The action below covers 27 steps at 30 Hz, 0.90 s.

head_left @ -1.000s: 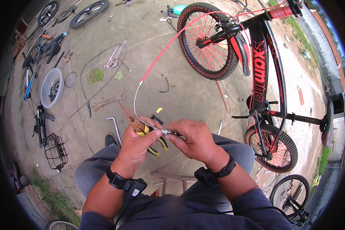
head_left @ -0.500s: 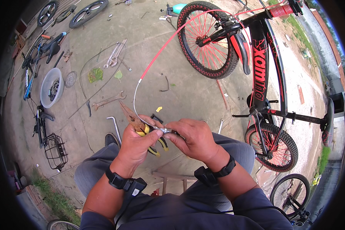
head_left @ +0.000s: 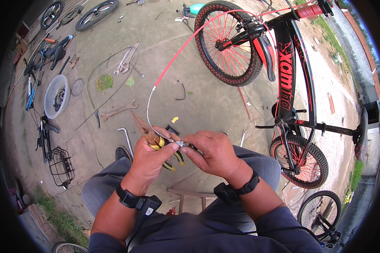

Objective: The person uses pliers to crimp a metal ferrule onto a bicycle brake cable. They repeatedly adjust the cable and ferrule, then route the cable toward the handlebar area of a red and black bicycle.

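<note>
My left hand (head_left: 150,158) is closed around a pair of pliers (head_left: 143,128) with rusty jaws pointing up-left and yellow-and-black handles. Its thumb and fingers also pinch the end of a thin bare cable (head_left: 148,109). From there the cable curves up into a red outer housing (head_left: 177,55) running to the front of a black-and-red bicycle (head_left: 286,76). A small silver metal fitting (head_left: 182,143) sits at the cable's end, between both hands. My right hand (head_left: 218,155) pinches that fitting from the right; its fingertips partly hide it.
Wrenches (head_left: 124,61), a larger open-end wrench (head_left: 119,110) and a bent metal bar (head_left: 126,141) lie on the concrete. Further left are a white tub of parts (head_left: 50,99), a black wire basket (head_left: 61,168) and a partial bike frame (head_left: 33,84). A wooden stool (head_left: 190,195) shows between my legs.
My right fingers have shifted very slightly around the metal fitting. Left hand, pliers and cable stay almost where they were.
</note>
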### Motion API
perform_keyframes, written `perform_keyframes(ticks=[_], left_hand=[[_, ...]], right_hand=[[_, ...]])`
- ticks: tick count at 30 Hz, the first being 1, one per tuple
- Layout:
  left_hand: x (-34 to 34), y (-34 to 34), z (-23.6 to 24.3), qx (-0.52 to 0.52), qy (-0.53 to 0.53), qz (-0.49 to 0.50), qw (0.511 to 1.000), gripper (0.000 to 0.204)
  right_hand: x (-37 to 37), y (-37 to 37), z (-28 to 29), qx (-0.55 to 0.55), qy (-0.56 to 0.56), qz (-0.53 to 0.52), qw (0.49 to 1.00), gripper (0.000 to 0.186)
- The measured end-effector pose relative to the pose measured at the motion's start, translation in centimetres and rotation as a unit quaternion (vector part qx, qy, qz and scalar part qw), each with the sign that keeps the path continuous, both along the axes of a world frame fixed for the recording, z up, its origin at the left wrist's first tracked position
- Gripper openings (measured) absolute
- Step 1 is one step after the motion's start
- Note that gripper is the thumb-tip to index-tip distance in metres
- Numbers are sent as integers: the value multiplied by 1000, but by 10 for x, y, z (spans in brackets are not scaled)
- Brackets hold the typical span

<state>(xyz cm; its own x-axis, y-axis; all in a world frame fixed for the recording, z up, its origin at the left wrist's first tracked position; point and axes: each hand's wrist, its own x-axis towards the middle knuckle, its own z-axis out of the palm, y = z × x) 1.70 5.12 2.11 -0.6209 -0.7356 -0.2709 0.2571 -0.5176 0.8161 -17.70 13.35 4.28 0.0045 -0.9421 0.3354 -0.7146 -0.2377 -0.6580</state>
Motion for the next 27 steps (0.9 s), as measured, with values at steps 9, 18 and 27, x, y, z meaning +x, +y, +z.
perform_keyframes(ticks=[9,18,27], left_hand=[[-4,1,3,-8,-16,15,1000,28],[1,-2,0,-21,-20,6,1000,26],[3,-3,-2,-20,2,-9,1000,33]], right_hand=[[-2,1,-3,25,-36,-8,999,26],[-6,0,3,20,-40,14,999,15],[-4,-1,6,23,-41,14,999,13]])
